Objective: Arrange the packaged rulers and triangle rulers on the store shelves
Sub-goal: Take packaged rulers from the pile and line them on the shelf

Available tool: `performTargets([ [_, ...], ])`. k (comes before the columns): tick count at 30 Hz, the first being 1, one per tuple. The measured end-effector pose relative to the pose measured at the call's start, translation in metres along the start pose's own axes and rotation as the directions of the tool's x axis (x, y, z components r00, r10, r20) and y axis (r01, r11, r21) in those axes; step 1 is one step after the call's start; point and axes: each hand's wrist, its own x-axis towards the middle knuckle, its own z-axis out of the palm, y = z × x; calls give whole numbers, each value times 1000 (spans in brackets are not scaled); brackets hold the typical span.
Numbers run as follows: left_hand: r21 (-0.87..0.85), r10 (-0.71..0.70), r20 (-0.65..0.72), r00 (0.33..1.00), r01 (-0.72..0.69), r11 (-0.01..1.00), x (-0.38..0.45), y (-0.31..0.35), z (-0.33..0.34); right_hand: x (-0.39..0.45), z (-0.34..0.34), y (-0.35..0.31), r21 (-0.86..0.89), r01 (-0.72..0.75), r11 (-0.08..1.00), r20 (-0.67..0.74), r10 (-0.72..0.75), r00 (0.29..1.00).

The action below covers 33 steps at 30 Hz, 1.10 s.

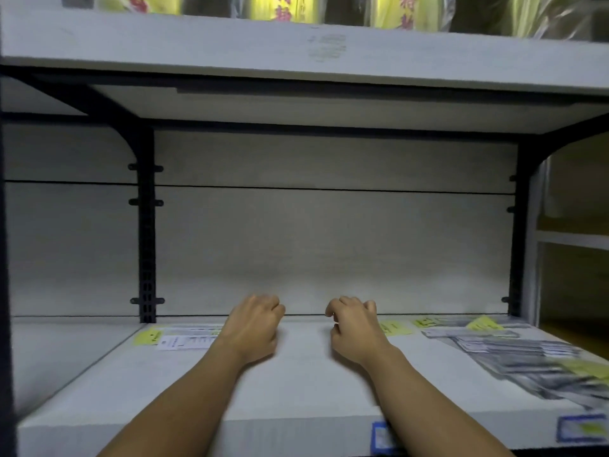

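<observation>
My left hand (253, 328) hovers over the back middle of the white shelf (296, 384), fingers loosely curled with nothing visibly in them. Its wrist covers the right end of a flat packaged ruler (188, 338) with a yellow tag, which lies along the back edge to the left. My right hand (356, 328) is a little to the right, fingers also loosely curled and holding nothing. Just right of it lies another yellow-tagged package (397, 328). A loose pile of packaged rulers (514, 352) spreads over the shelf's right end.
An upper shelf board (296, 54) hangs close overhead, carrying yellow packets (283, 8). Black brackets (146, 225) stand at the left and right of the bay. Blue price-tag holders (581, 428) sit on the shelf's front edge. Another shelf unit (573, 239) stands to the right.
</observation>
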Motion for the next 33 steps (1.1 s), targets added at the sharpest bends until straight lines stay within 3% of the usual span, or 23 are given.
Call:
performTargets([
  [7,-47,-72,17,997,72,996,35,60,-4,-21,-29,86,-54,-19,998,45,21,999],
  [10,-75,-24,19,1000,26,997,43,82,-4,-27,-33,100,-51,-37,998,50,39,998],
  [14,-18,64,-2,998,-64,998,37,88,-5,-27,-28,99,34,-35,999,49,34,998],
  [20,-101,-49,-76,996,41,994,34,76,2,-28,-24,86,83,-7,997,84,0,996],
  [33,-153,-55,-129,990,35,988,39,82,10,-36,-35,81,83,-45,995,133,34,991],
])
